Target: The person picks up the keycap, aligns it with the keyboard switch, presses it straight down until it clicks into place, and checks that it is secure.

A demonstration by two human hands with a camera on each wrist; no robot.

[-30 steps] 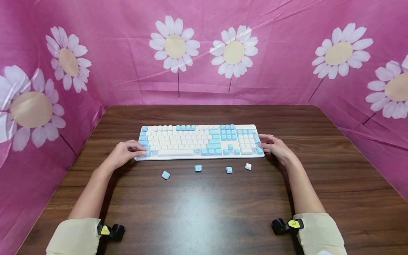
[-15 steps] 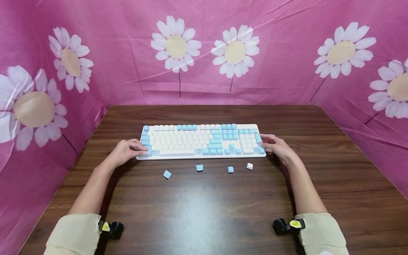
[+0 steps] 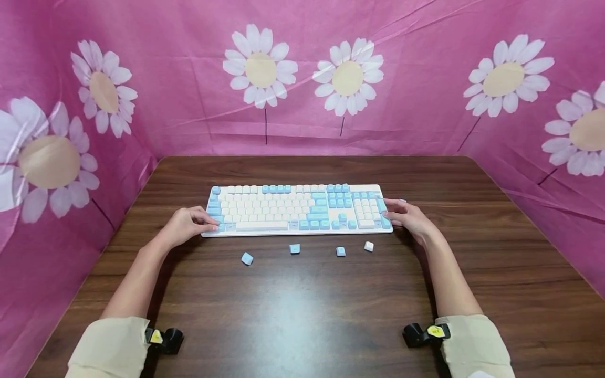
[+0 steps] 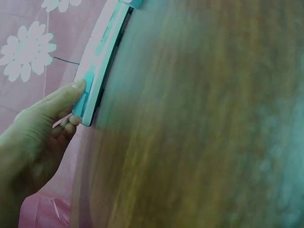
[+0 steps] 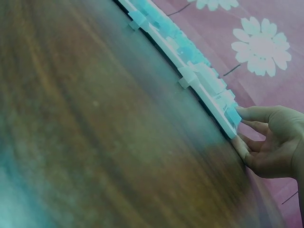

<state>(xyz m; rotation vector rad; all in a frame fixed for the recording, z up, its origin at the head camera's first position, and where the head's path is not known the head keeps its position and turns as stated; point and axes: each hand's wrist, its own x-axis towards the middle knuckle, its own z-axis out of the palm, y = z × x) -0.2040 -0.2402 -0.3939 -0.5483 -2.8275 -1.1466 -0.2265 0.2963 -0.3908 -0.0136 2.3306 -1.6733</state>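
On a brown wood-grain bench (image 3: 302, 331), fingers (image 5: 256, 114) of the left hand (image 3: 185, 226) and right hand (image 3: 410, 219) pinch opposite ends of a long white-and-blue plastic keyboard (image 3: 264, 211), probably to steady it (square keycaps (image 3: 295, 249), three blue, one white, lie in front).

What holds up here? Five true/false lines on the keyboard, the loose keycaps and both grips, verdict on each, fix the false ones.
1. The left grip holds the keyboard at its left end. True.
2. The right grip is well clear of the keyboard. False: the right grip holds the keyboard's right end.
3. Three loose blue keycaps lie on the table in front of the keyboard. True.
4. The loose white keycap is leftmost in the front row in the head view. False: the loose white keycap is rightmost.
5. The keyboard's keys face up. True.
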